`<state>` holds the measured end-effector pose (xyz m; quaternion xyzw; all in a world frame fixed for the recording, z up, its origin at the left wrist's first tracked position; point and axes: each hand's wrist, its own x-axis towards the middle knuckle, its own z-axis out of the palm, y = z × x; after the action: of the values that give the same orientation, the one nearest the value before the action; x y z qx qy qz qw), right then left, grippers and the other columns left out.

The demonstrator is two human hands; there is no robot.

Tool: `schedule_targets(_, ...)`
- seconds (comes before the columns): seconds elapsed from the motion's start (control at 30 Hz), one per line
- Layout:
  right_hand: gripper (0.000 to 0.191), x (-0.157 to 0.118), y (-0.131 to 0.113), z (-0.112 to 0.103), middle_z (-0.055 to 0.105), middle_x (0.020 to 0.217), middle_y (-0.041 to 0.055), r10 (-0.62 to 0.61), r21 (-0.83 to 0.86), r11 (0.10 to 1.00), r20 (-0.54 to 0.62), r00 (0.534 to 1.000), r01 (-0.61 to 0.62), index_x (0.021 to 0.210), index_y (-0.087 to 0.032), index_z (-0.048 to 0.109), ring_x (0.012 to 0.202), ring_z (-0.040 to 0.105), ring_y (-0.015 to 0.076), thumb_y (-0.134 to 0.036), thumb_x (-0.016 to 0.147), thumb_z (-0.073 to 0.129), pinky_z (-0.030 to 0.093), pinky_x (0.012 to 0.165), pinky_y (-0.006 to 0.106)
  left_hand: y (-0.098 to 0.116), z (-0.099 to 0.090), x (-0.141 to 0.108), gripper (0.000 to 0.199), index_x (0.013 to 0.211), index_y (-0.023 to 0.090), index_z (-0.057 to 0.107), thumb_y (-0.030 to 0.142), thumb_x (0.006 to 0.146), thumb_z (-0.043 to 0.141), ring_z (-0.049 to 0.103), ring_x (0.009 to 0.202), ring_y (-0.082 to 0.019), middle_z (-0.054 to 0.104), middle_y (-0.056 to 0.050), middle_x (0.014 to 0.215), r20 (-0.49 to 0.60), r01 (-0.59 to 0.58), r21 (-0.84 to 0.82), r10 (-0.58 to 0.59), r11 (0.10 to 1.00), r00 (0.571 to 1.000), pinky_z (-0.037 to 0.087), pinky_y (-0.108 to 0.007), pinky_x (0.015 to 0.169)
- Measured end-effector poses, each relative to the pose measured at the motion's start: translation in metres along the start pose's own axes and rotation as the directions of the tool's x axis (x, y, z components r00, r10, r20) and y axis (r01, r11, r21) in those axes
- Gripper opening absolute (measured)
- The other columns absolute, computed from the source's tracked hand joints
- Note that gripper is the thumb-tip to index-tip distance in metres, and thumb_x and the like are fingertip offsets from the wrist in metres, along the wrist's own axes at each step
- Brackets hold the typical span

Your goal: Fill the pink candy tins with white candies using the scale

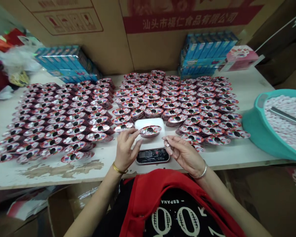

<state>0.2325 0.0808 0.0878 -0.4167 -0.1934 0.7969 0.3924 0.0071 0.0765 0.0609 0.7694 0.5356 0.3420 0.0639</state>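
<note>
- The red-and-white carton (155,130) stands upright on the white pan of the scale (154,143), its oval top with the dark hole facing you, probably so its weight can be read while the opening stays within reach.
- Your left hand (126,148) is partly open, thumb parted from the forefinger; the fingertips are at the carton's left end, and you cannot tell from here whether they press on it or just hover. A pale speck shows by them, too small to name.
- Your right hand (185,154) is curled, thumb and fingertips drawn close together just off the pan's right edge. Something pale seems to show there, but whether you hold it cannot be told.
- The carton thus lies between your two hands, nearer the left fingertips and apart from the right ones.
- The display (146,154) faces you, likely for easy reading.
- More cartons (171,105) stand in close rows, holes up, perhaps to keep every opening accessible.
- The teal basin (252,123) of pale pieces (283,113) sits to your right, seemingly for that hand's convenience.
</note>
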Motion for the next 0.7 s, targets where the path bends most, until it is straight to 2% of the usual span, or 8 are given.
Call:
schedule_targets(0.07, 0.025, 0.002, 0.005, 0.002, 0.054, 0.075, -0.0011, 0.024, 0.003, 1.000, 0.022, 0.999, -0.024, 0.091, -0.014, 0.068, 0.053, 0.043, 0.0025, -0.031, 0.074, 0.077, 0.025, 0.044, 0.017, 0.001, -0.002, 0.009, 0.029, 0.116, 0.022, 0.057, 0.027, 0.088, 0.057, 0.054, 0.102, -0.020, 0.059, -0.008, 0.108, 0.017, -0.004, 0.007, 0.004, 1.000, 1.000, 0.041, -0.037, 0.089)
schedule_targets(0.3, 0.033, 0.008, 0.021, 0.007, 0.055, 0.074, -0.0009, 0.118, -0.005, 0.993, 0.082, 0.990, -0.118, 0.093, -0.013, 0.066, 0.051, 0.045, 0.0028, -0.037, 0.073, 0.078, 0.022, 0.043, 0.018, -0.006, -0.009, 0.033, 0.017, 0.096, 0.020, 0.062, 0.034, 0.089, 0.055, 0.054, 0.093, -0.018, 0.058, -0.005, 0.095, 0.181, -0.017, 0.032, 0.011, 0.999, 0.983, 0.038, -0.033, 0.079)
schedule_targets(0.53, 0.034, 0.012, 0.028, 0.007, 0.054, 0.072, -0.0018, 0.137, 0.024, 0.990, 0.106, 0.985, -0.141, 0.092, -0.012, 0.066, 0.049, 0.047, 0.0028, -0.038, 0.072, 0.078, 0.021, 0.041, 0.018, -0.005, -0.012, 0.041, 0.015, 0.093, 0.020, 0.062, 0.029, 0.092, 0.050, 0.054, 0.086, -0.016, 0.060, -0.003, 0.092, 0.314, -0.030, 0.005, 0.027, 1.000, 0.949, 0.037, -0.032, 0.078)
schedule_targets(0.7, 0.035, 0.014, 0.033, 0.007, 0.054, 0.069, -0.0022, 0.157, 0.045, 0.986, 0.121, 0.980, -0.163, 0.092, -0.012, 0.067, 0.047, 0.046, 0.0027, -0.037, 0.071, 0.078, 0.021, 0.041, 0.018, -0.002, -0.012, 0.051, 0.016, 0.090, 0.019, 0.061, 0.027, 0.094, 0.047, 0.054, 0.085, -0.016, 0.061, -0.004, 0.090, 0.372, -0.101, 0.081, 0.064, 0.992, 0.926, 0.036, -0.032, 0.075)
